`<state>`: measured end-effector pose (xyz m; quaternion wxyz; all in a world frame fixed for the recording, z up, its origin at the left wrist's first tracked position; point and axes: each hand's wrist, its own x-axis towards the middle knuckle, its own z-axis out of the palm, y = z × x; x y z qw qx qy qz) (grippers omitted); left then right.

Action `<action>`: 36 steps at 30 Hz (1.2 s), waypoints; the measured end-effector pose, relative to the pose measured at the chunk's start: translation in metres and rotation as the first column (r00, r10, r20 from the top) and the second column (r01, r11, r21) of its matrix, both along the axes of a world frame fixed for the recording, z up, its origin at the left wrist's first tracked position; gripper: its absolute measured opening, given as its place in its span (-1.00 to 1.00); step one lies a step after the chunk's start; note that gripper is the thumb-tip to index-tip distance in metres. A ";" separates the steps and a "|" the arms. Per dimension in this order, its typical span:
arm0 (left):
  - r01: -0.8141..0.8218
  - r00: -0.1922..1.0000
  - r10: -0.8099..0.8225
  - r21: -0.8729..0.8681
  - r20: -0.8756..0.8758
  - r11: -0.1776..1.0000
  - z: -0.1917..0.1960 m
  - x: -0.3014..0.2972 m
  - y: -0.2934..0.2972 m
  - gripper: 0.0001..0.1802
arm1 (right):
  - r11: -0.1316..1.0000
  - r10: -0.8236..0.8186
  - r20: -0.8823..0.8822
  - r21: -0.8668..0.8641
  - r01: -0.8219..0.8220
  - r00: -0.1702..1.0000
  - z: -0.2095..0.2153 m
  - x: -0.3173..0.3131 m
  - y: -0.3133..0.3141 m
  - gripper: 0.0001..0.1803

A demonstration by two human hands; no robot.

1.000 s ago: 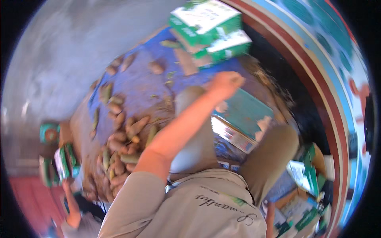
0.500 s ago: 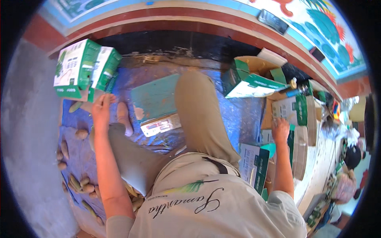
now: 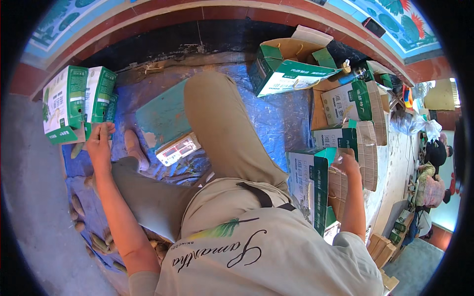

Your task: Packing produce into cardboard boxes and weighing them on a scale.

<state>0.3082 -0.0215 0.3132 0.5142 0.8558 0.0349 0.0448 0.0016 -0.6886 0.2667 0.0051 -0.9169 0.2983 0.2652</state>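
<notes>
Left hand (image 3: 100,143): fingers curled loosely, tips touching the lower edge of the green-and-white cartons (image 3: 79,101), which stand just above them.
Mangoes (image 3: 94,237): scattered on the blue tarp (image 3: 281,118), well below the left fingers.
Scale (image 3: 165,123): between the hands, flat on the tarp.
Right hand (image 3: 347,163): fingers closed over the top edge of an upright flat carton (image 3: 308,185), which hangs below them.
</notes>
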 end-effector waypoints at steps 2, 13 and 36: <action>0.021 1.000 -0.021 -0.023 -0.005 1.000 -0.004 0.004 -0.009 -0.67 | 0.963 -0.070 -0.048 0.256 0.080 0.996 -0.032 -0.020 -0.014 -0.46; 0.014 0.999 -0.018 0.089 0.038 0.996 -0.001 -0.002 -0.010 -0.74 | 0.389 -0.787 -0.029 0.752 0.533 0.616 -0.112 0.006 0.032 -0.29; 0.005 0.999 -0.014 0.186 0.048 0.983 0.011 -0.008 -0.021 -0.76 | 0.868 0.478 0.736 -0.310 -0.388 0.480 -0.011 0.135 0.105 -0.32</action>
